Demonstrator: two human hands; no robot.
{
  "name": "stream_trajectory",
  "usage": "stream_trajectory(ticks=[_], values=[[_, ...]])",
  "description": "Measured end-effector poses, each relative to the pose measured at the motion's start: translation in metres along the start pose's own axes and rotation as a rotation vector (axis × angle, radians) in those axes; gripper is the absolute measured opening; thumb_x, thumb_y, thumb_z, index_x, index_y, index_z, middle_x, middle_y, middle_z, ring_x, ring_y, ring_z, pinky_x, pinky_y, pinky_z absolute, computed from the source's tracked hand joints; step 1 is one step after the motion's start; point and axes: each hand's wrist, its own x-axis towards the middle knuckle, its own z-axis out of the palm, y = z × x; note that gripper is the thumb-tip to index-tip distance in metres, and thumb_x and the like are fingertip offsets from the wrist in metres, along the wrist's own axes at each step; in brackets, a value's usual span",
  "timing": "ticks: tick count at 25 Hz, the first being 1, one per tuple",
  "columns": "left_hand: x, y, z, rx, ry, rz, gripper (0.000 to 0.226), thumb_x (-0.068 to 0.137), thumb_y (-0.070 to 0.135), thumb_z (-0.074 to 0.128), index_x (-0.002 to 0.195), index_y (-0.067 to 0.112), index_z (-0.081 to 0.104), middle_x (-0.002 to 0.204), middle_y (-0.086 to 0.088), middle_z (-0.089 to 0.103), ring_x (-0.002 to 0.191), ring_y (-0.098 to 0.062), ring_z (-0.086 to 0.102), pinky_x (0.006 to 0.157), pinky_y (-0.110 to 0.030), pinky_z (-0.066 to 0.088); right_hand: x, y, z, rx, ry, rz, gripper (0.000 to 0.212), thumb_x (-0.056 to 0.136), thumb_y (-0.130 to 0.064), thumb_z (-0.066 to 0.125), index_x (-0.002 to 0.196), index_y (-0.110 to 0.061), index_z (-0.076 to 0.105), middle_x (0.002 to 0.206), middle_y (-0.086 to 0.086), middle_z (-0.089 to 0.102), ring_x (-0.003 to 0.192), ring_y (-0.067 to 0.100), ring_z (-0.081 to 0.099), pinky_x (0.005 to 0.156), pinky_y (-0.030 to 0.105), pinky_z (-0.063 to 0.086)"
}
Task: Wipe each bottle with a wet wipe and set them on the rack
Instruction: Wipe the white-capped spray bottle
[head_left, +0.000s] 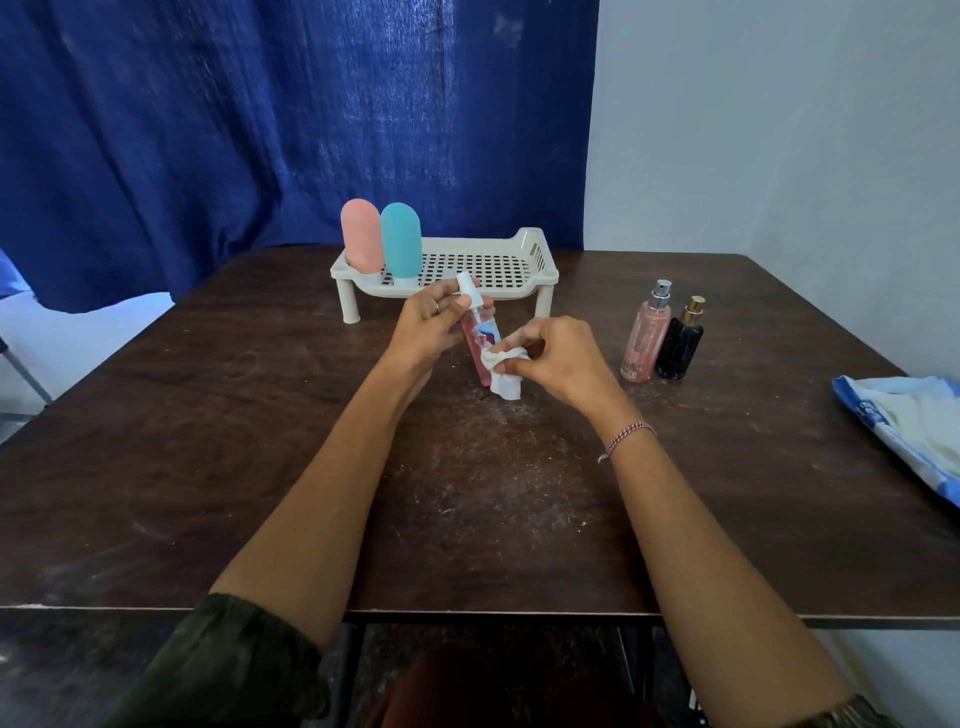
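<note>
My left hand (431, 325) grips the upper part of a pink spray bottle (480, 332) with a white nozzle, held tilted above the table's middle. My right hand (558, 358) pinches a white wet wipe (504, 371) against the bottle's lower side. Behind them stands a cream slotted rack (493, 265) on short legs. A pink rounded bottle (362, 236) and a teal rounded bottle (400, 240) stand upside down at its left end. On the table to the right stand a peach spray bottle (645, 335) and a black bottle with a gold cap (680, 343).
A dark wooden table (260, 441) carries everything. A blue and white wipe packet (909, 426) lies at the right edge. A blue curtain (260, 114) hangs behind the table, and a pale wall stands to the right.
</note>
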Motion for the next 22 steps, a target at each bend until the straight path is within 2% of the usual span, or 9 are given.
stream_trajectory(ticks=[2,4,6,8,10,12,16,19,22], values=[[-0.002,0.001,0.001,0.005,-0.057,0.002,0.029,0.098,0.011,0.048,0.127,0.009,0.051,0.102,0.002,0.072,0.101,-0.012,0.068,0.079,-0.022,0.055,0.001,-0.001,-0.001,0.046,0.109,-0.014,0.026,0.074,-0.014,0.076,0.099,-0.014,0.073,0.105,0.002,0.068,0.085,0.005,0.057,0.067,0.012,0.045],[-0.004,0.003,0.003,0.022,-0.122,0.013,0.027,0.098,0.011,0.046,0.124,0.012,0.053,0.102,0.004,0.072,0.103,-0.010,0.067,0.081,-0.021,0.054,0.001,-0.002,-0.001,0.105,0.224,-0.045,0.025,0.075,-0.011,0.076,0.099,-0.012,0.072,0.107,0.003,0.068,0.097,0.011,0.059,0.077,0.023,0.053],[-0.005,0.004,0.005,0.038,-0.159,0.026,0.026,0.099,0.011,0.044,0.123,0.014,0.053,0.103,0.007,0.071,0.105,-0.010,0.065,0.088,-0.025,0.053,0.000,-0.005,0.001,0.121,0.300,-0.107,0.024,0.075,-0.009,0.075,0.099,-0.009,0.071,0.110,0.005,0.066,0.108,0.014,0.057,0.084,0.029,0.054],[-0.005,0.003,0.006,0.061,-0.153,0.031,0.028,0.100,0.012,0.041,0.127,0.013,0.052,0.107,0.006,0.068,0.110,-0.012,0.062,0.097,-0.032,0.049,-0.002,-0.008,0.005,0.087,0.318,-0.173,0.024,0.077,-0.009,0.073,0.101,-0.008,0.071,0.113,0.006,0.064,0.115,0.016,0.054,0.086,0.029,0.054],[-0.004,0.003,0.007,0.080,-0.135,0.022,0.029,0.101,0.013,0.040,0.128,0.014,0.051,0.110,0.004,0.067,0.112,-0.014,0.061,0.099,-0.036,0.047,-0.003,-0.010,0.008,0.050,0.298,-0.200,0.025,0.079,-0.010,0.072,0.104,-0.007,0.070,0.117,0.006,0.063,0.118,0.018,0.053,0.089,0.031,0.053],[-0.003,0.002,0.008,0.082,-0.115,0.024,0.028,0.100,0.016,0.044,0.125,0.014,0.054,0.111,0.002,0.068,0.110,-0.015,0.063,0.095,-0.034,0.050,-0.004,-0.011,0.010,0.022,0.279,-0.223,0.026,0.080,-0.010,0.071,0.105,-0.006,0.070,0.116,0.006,0.063,0.116,0.018,0.054,0.092,0.032,0.052],[-0.003,0.001,0.006,0.141,-0.008,0.100,0.030,0.095,0.019,0.055,0.122,0.007,0.059,0.107,0.001,0.069,0.102,-0.012,0.066,0.084,-0.023,0.054,-0.004,-0.012,0.011,-0.042,0.226,-0.291,0.023,0.078,-0.008,0.072,0.101,-0.006,0.071,0.101,0.006,0.064,0.097,0.012,0.058,0.084,0.018,0.048],[-0.003,0.001,0.002,0.211,0.077,0.107,0.030,0.093,0.021,0.058,0.121,0.011,0.063,0.102,0.013,0.066,0.096,-0.004,0.064,0.075,-0.015,0.051,-0.002,-0.009,0.011,-0.111,0.155,-0.292,0.024,0.077,-0.010,0.073,0.101,-0.006,0.071,0.098,0.005,0.063,0.087,0.008,0.055,0.078,0.019,0.049],[-0.001,0.001,-0.001,0.210,0.130,0.079,0.030,0.091,0.022,0.061,0.118,0.010,0.065,0.101,0.009,0.067,0.091,-0.003,0.063,0.074,-0.016,0.051,-0.003,-0.007,0.010,-0.130,0.053,-0.279,0.025,0.076,-0.015,0.075,0.100,-0.010,0.072,0.096,0.002,0.062,0.081,0.006,0.053,0.072,0.019,0.047]])
